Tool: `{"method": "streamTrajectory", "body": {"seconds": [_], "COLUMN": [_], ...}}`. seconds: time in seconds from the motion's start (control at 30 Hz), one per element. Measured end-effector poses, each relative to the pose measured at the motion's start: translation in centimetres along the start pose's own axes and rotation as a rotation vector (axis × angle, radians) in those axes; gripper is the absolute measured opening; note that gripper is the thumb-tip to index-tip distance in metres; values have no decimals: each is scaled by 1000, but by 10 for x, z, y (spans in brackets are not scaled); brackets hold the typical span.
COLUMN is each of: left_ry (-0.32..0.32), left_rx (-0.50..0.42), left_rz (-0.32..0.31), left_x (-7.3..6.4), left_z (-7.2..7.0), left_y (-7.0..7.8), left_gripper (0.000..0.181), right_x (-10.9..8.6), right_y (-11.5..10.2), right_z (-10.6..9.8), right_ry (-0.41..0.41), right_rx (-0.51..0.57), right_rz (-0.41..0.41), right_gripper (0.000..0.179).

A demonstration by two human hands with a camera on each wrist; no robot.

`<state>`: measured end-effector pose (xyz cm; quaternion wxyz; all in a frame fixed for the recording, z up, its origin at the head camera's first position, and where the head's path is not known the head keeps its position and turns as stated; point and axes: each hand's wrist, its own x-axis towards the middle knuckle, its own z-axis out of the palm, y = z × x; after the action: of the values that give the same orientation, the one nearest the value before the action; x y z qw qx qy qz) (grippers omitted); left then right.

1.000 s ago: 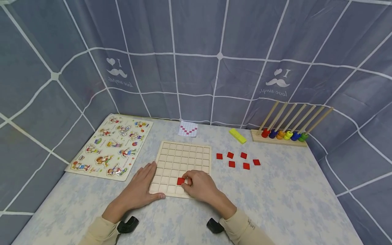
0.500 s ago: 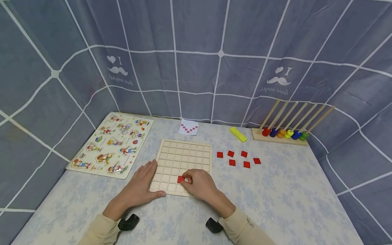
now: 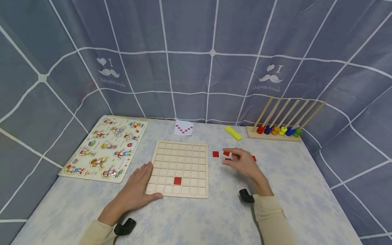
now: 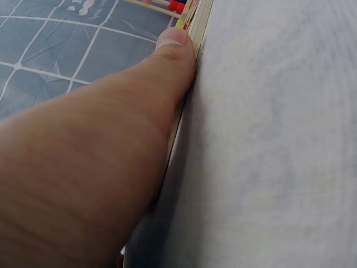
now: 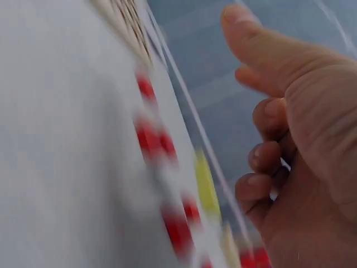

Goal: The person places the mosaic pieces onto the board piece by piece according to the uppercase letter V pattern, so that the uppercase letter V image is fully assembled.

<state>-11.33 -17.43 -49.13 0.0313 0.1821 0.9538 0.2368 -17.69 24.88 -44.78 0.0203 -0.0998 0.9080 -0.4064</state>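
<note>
My left hand [image 3: 134, 187] rests at the near left corner of a square wooden grid board [image 3: 182, 146]. Its straight fingers lie along the left edge and its thumb touches the front edge, as the left wrist view also shows. One red square tile [image 3: 177, 180] lies flat in a cell of the second row from the front. Right of the board, my right hand [image 3: 245, 165] hovers over several loose red tiles [image 3: 215, 154], partly hiding them. Its thumb and index finger stand apart with nothing between them; the other fingers are bent in the right wrist view.
A small grid card [image 3: 183, 128] with a red V of squares lies behind the board. Further right are a yellow block [image 3: 233, 133] and a wooden peg rack [image 3: 272, 136] with coloured beads. A picture puzzle board [image 3: 104, 148] lies at the left; a grey curtain [image 3: 190, 71] hangs behind.
My right hand has let go of the red tile in the grid and moved right and away, over the loose tiles. The left hand stays at the board's corner.
</note>
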Motion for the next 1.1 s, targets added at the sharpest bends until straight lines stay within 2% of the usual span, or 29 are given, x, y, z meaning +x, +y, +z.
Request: {"method": "streamTrajectory", "body": {"seconds": [0.1,0.17,0.27,0.37,0.53,0.63,0.73,0.9,1.1], "left_ry": [16,22,14,9,0,0,3,9,1], "left_rx": [3,1,-6,-7,7,13,11,5,-9], "left_rz": [2,20,10,3,-3,-4,-4,-5,-2], "left_x": [-7,-5,-5,-6,-6,-5,-6,-7,-5], "left_z": [-2,-1,-1,0,-2,-2,-2,-2,-2], "left_y": [-3,-2,-1,0,-1,-2,-3,-5,-5], "left_gripper": [125,124,124,124,124,123,123,124,124], "right_x": [-5,-15,-26,-30,-26,-22,-20,-20,-23], "right_y": [34,55,78,91,99,98,95,92,98], "right_z": [-28,-47,-62,-65,-56,-50,-44,-42,-48], "right_ry": [84,124,123,108,110,132,160,173,130], "right_rx": [8,-12,-52,-95,-176,-237,-278,-281,-273], "right_rz": [98,178,262,279,246,225,240,241,249], "right_gripper": [55,58,63,68,69,62,56,54,52]}}
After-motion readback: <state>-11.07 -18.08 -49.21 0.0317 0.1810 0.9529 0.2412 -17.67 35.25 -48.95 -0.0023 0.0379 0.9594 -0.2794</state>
